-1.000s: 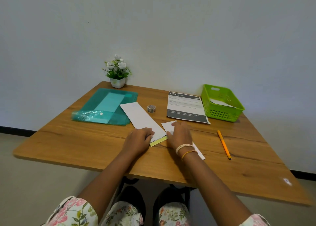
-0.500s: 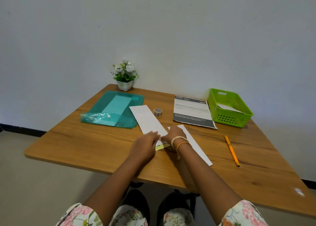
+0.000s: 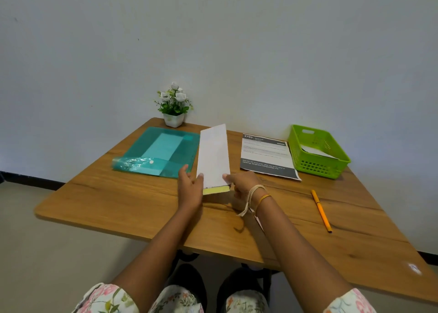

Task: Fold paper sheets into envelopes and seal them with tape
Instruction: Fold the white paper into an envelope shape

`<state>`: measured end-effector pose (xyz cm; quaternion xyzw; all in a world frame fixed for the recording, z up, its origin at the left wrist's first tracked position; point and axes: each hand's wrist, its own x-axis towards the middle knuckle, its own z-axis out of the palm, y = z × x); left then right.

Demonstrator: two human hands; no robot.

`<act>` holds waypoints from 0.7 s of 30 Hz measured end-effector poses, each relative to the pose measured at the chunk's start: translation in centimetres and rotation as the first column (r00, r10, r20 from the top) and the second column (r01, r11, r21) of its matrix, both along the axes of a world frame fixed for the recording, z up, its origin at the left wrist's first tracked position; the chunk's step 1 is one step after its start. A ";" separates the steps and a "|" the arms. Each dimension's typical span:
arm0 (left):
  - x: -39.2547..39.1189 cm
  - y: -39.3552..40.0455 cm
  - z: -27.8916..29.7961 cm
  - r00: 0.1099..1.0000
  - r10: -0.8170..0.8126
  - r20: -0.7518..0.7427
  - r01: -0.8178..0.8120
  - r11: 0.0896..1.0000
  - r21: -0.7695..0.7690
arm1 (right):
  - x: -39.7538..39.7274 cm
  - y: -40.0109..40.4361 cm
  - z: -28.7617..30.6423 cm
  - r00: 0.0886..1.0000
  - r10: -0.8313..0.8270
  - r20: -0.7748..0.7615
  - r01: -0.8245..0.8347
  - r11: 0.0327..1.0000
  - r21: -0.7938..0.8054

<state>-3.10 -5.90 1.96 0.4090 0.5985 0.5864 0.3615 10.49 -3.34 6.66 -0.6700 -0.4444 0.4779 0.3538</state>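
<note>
Fingers of both hands pinch the near end of the envelope: left hand takes the left edge, thumb on the front face, right hand takes the right corner. Envelope is a long white folded strip, tilted up off the table, far end raised toward the wall, near end low between the hands. Yellow strip shows along the near edge, looks like an adhesive or liner band on the flap; cannot tell whether it's peeled. Progress guess: the long folds on this one look done, flap not yet closed, no tape visible on it. Tape roll isn't visible now, possibly hidden behind the raised paper. Another white sheet edge peeks out under the right forearm, so at least one more piece is likely pending. Basket at far right holds some white paper, possibly finished ones, can't confirm. Folder to the left has a pale sheet inside. Printed sheet lies between envelope and basket, pen at right, plant at the far edge.
</note>
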 end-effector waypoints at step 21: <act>-0.4 -0.9 2.4 0.561 -0.126 0.818 0.337 0.938 -0.086 | 0.6 -4.1 1.2 0.690 0.392 0.608 -0.601 0.779 0.179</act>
